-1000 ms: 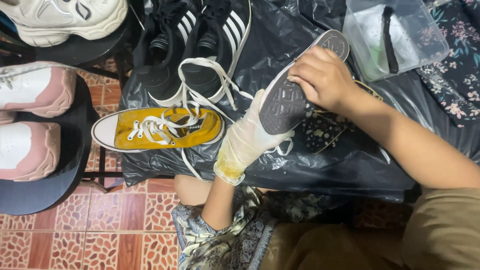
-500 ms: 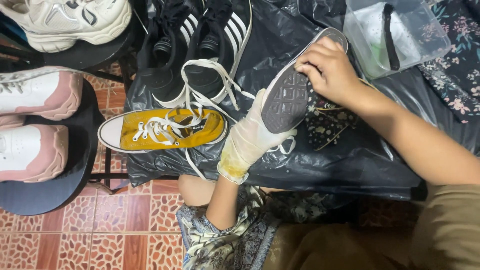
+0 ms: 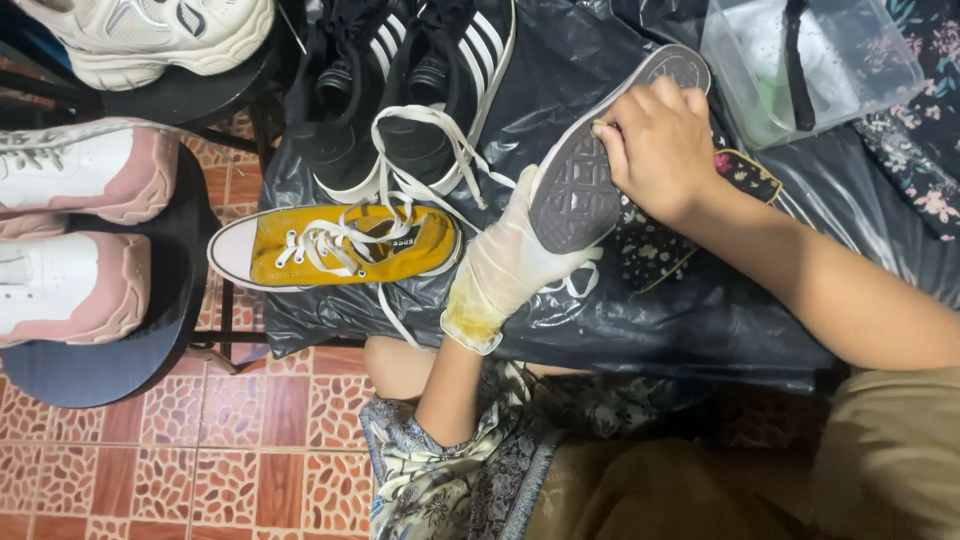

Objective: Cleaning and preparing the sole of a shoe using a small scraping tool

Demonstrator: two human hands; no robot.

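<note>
My left hand (image 3: 505, 262), in a stained pale rubber glove, grips a sneaker (image 3: 590, 170) from below, its grey sole turned up toward me. My bare right hand (image 3: 662, 145) presses on the sole's edge near the toe, fingers curled; whether it holds anything small is hidden. White laces (image 3: 425, 165) trail from the shoe. To the left, a yellow canvas sneaker (image 3: 340, 245) with white laces lies on its side on the black plastic sheet (image 3: 640, 320).
A pair of black sneakers with white stripes (image 3: 400, 90) sits behind the yellow one. A clear plastic tub (image 3: 810, 65) stands at the back right. White and pink sneakers (image 3: 80, 230) rest on round black stools at the left. Patterned tile floor (image 3: 200, 450) lies below.
My right hand has slid a little along the sole's edge toward the toe. The view has shifted slightly; the gloved hand keeps its hold on the shoe.
</note>
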